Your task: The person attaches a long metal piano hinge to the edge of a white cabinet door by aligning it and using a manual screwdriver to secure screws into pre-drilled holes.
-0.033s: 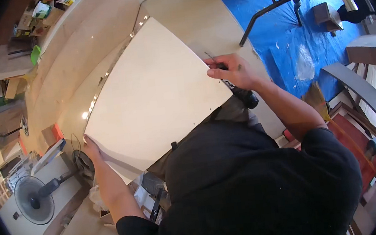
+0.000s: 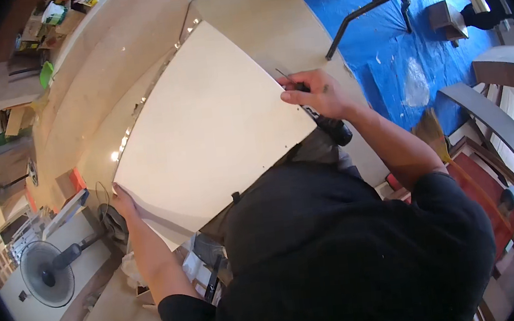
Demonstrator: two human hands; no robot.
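A large white flat board (image 2: 203, 122) spans the middle of the view over my lap, with small dark holes along its lower right edge. My left hand (image 2: 123, 196) grips its lower left corner, fingers mostly behind it. My right hand (image 2: 312, 92) is closed at the right edge, holding a dark-handled tool (image 2: 300, 86) with a thin shaft pointing up and left; whether it also grips the board is hard to tell. A black tool (image 2: 335, 131), probably a drill, lies just below that hand.
A standing fan (image 2: 46, 273) is at left, cluttered shelves (image 2: 54, 19) at upper left. Beyond the pale floor (image 2: 254, 16), a blue tarp (image 2: 380, 78) lies under a metal-legged frame (image 2: 363, 8) at upper right. Curved panels (image 2: 490, 117) and a red piece (image 2: 486, 193) are at right.
The board and both my hands sit very slightly higher in the picture; the grips look the same.
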